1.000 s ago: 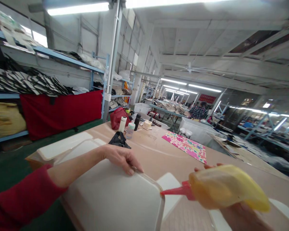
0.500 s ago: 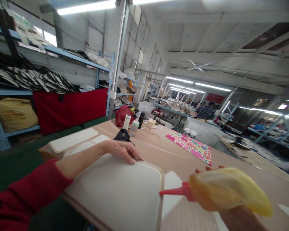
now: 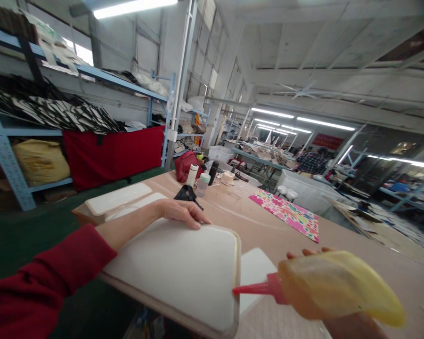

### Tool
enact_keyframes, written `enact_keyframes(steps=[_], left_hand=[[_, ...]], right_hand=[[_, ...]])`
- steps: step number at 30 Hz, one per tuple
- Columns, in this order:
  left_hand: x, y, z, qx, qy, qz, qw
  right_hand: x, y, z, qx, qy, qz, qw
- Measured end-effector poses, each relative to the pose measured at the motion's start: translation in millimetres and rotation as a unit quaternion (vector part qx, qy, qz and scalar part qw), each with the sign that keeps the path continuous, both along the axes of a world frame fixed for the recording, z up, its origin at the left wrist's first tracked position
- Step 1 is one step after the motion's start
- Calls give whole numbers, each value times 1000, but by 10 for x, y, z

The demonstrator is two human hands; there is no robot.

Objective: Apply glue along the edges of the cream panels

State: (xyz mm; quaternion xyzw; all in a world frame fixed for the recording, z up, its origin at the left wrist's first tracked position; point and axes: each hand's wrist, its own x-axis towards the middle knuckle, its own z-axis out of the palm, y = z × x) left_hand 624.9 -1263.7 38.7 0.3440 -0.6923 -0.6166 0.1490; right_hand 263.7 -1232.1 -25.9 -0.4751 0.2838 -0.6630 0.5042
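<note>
The white panel (image 3: 176, 268) lies at the near left corner of the bench (image 3: 240, 226), its near edge hanging over the bench's edge. Its right rim looks yellowish. Against that rim sits the tip of a red nozzle (image 3: 254, 288), which belongs to a soft yellow bottle (image 3: 335, 287) held on its side. The right hand (image 3: 353, 326) is wrapped round the bottle from beneath and behind, with its fingertips showing over the top (most of the hand is hidden by the bottle). The left hand (image 3: 182, 212), coming out of a red sleeve (image 3: 49, 282), lies open and flat, its fingers spread on the panel's far edge and gripping nothing.

Just right of the panel, under the nozzle, lies a smaller white piece (image 3: 254, 266). Beyond the left hand is a black clip-like thing (image 3: 187, 193) (too small to tell what it is). Behind that stand a white flask (image 3: 192, 174), a clear bottle with a green cap (image 3: 203, 183), a black flask (image 3: 214, 172) and a red bag (image 3: 184, 165). More white pieces (image 3: 118, 197) are stacked at the left edge of the bench. A flowered sheet (image 3: 286, 213) lies flat further along, well apart from the panel.

To the left, blue shelves (image 3: 7, 155) carry black-and-white stock and a red cloth (image 3: 113, 153). Far down the hall, a person in a checked shirt (image 3: 311, 162) is at another bench.
</note>
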Motion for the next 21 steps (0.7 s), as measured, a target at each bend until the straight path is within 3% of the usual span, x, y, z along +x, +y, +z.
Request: enact_keyframes(steps=[7, 12, 17, 21], left_hand=[[50, -26, -50, 27, 18, 23, 999], [85, -58, -111, 44, 43, 36, 997], [132, -87, -182, 58, 69, 87, 992], [192, -111, -241, 68, 101, 108, 987]], right_hand=[[36, 9, 20, 11, -16, 22, 1000], [-49, -141, -107, 3, -24, 40, 999], [-294, -569, -299, -45, -69, -3, 997], [-327, -510, -360, -66, -39, -32, 997]])
